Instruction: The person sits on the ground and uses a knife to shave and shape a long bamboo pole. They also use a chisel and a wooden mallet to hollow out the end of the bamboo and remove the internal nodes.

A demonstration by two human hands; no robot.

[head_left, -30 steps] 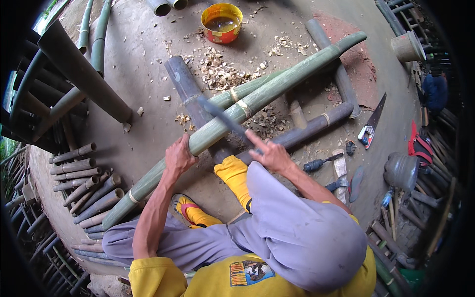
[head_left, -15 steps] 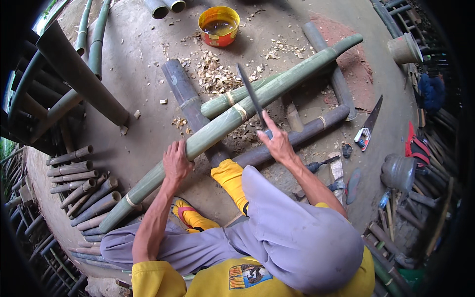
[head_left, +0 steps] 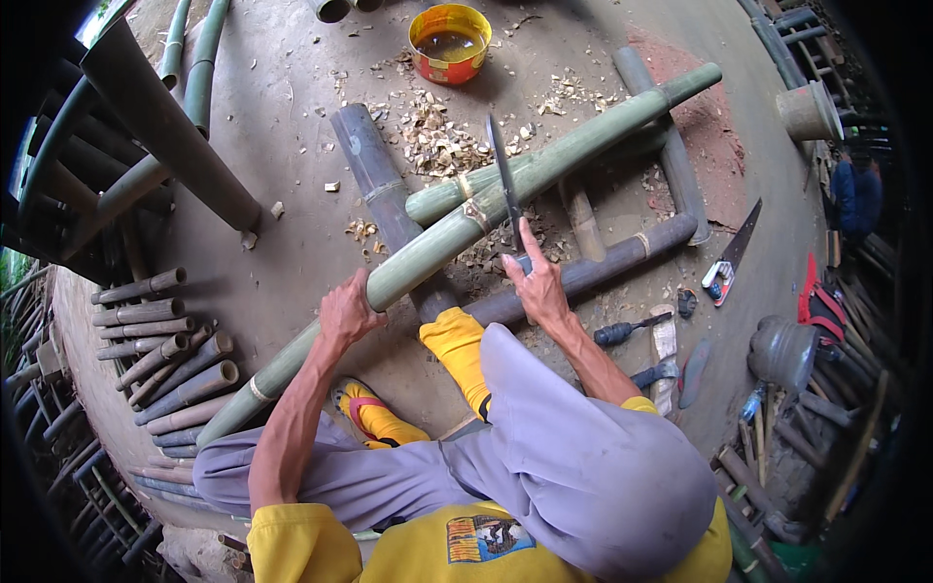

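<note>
A long green bamboo pole (head_left: 554, 154) slants from beside my left thigh up to the far right. My left hand (head_left: 350, 307) is closed round its near half. In my right hand (head_left: 540, 289) is a long knife (head_left: 502, 175), its narrow dark blade pointing away across the pole beside a pale-ringed joint. The forefinger stretches along the handle, the other fingers bent round it. Whether the blade touches the pole I cannot tell. Underneath lie a shorter green bamboo piece (head_left: 435, 202) and a frame of dark bamboo (head_left: 583, 275), one dark length (head_left: 371, 165) reaching away from my foot.
Wood chips (head_left: 442, 141) litter the ground near a yellow-and-red bucket (head_left: 449, 68) holding dark liquid. A handsaw (head_left: 734, 253), a black-handled tool (head_left: 622, 331) and a plastic jug (head_left: 782, 352) lie at right. Cut bamboo lengths (head_left: 194, 389) are stacked at left, below a dark bamboo structure (head_left: 165, 131).
The knife's blade has swung slightly toward upright, its tip going right. My left hand stays on the pole. The whole view has shifted a little.
</note>
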